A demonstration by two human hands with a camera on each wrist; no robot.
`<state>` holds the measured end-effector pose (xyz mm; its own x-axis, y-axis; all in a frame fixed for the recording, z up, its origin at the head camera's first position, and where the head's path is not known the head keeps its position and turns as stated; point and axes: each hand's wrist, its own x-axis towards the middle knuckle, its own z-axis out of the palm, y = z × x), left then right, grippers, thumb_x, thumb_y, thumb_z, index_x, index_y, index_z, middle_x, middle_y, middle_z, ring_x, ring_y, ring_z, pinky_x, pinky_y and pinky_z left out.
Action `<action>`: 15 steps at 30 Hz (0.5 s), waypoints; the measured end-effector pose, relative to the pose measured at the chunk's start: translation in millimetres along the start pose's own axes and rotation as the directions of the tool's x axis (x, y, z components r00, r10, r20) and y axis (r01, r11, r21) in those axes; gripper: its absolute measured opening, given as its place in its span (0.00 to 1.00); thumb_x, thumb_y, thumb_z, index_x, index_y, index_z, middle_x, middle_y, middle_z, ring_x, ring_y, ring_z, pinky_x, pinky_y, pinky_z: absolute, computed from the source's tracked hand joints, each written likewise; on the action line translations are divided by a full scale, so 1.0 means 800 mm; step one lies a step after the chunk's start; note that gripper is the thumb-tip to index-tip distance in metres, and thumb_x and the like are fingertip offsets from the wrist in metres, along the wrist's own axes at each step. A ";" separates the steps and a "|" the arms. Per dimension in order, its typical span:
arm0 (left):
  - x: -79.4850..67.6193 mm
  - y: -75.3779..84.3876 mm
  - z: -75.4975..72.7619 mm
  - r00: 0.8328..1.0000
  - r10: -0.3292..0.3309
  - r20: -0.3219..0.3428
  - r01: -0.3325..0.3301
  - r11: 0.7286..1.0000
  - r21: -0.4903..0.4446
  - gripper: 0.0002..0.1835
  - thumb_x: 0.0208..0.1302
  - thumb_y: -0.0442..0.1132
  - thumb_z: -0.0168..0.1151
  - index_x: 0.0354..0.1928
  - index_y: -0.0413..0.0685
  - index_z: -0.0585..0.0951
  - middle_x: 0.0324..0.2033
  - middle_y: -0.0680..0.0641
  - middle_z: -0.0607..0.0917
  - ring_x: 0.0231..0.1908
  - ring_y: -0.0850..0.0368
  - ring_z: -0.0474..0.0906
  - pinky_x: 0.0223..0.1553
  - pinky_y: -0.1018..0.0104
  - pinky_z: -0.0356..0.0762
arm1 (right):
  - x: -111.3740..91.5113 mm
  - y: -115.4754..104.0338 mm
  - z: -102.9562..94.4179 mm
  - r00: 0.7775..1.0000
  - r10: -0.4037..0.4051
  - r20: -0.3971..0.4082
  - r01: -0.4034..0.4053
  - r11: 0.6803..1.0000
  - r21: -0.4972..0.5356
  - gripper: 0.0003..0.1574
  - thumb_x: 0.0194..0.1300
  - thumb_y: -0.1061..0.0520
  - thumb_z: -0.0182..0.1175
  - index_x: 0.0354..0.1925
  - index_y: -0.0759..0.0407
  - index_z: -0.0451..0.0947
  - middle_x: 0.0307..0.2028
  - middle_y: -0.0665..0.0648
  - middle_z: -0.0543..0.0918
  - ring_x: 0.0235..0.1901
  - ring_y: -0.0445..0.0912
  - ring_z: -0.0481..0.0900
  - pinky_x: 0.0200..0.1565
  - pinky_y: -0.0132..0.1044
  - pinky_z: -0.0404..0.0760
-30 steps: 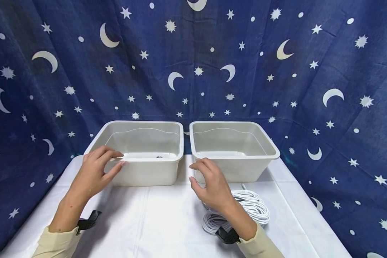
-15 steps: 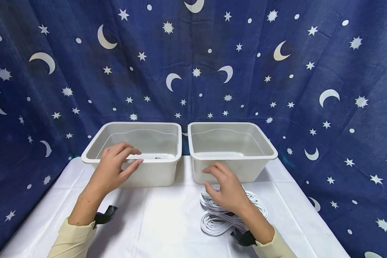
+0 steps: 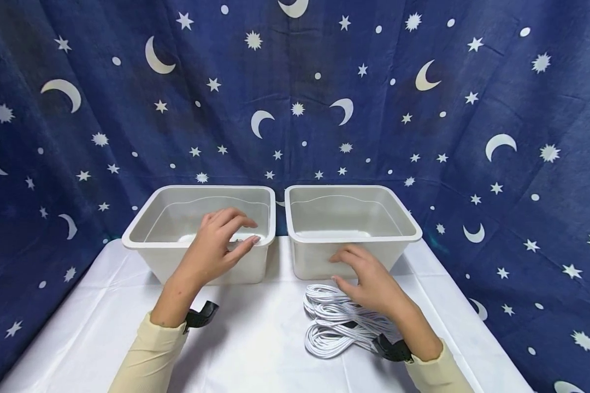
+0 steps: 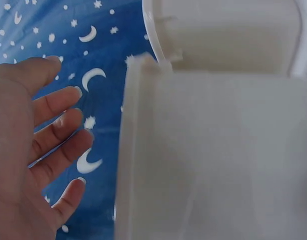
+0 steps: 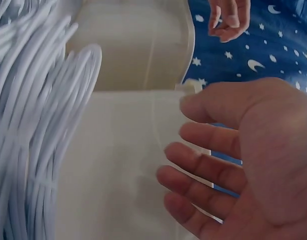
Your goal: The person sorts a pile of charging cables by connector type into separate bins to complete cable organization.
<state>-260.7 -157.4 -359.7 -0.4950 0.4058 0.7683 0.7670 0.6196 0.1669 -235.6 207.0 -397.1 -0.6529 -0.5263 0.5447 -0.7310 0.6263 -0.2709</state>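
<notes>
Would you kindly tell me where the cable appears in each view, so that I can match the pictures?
Head: the cable lies low, right of centre, partly hidden by the right hand and forearm.
Left wrist: not in it.
Right wrist: down the left side, top to bottom.
Shared landmark: the blue curtain with white moons, in all three.

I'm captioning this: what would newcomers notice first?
The blue moon-and-star curtain filling the background probably stands out first. Next come the pale left bin and right bin, side by side on a white tablecloth. A bundled white cable lies in front of the right bin.
</notes>
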 end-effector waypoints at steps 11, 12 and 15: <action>0.036 0.033 0.044 0.999 0.036 0.028 -0.035 0.998 -0.052 0.12 0.71 0.46 0.71 0.51 0.51 0.87 0.49 0.50 0.84 0.53 0.52 0.81 0.58 0.46 0.67 | 0.005 0.033 -0.015 0.991 -0.017 0.134 0.018 1.000 -0.001 0.17 0.58 0.63 0.76 0.46 0.54 0.85 0.44 0.50 0.87 0.45 0.46 0.83 0.51 0.46 0.83; 0.038 0.036 0.048 0.999 0.038 0.031 -0.036 0.998 -0.055 0.12 0.71 0.47 0.71 0.51 0.51 0.87 0.49 0.51 0.84 0.53 0.52 0.81 0.58 0.46 0.67 | 0.006 0.034 -0.014 0.989 -0.018 0.149 0.018 1.000 0.000 0.17 0.58 0.63 0.76 0.45 0.54 0.85 0.43 0.50 0.87 0.44 0.45 0.83 0.51 0.46 0.83; 0.042 0.043 0.061 0.998 0.038 0.044 -0.035 0.998 -0.054 0.13 0.72 0.48 0.70 0.52 0.52 0.87 0.49 0.51 0.84 0.53 0.51 0.81 0.60 0.45 0.66 | 0.006 0.037 -0.012 0.981 -0.017 0.192 0.017 1.000 0.000 0.16 0.57 0.64 0.76 0.44 0.55 0.85 0.41 0.50 0.87 0.42 0.46 0.83 0.49 0.45 0.83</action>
<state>-271.0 -90.1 -358.0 -0.4833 0.4580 0.7461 0.8048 0.5678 0.1728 -258.7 228.4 -394.6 -0.6666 -0.6373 0.3865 -0.7419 0.6175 -0.2613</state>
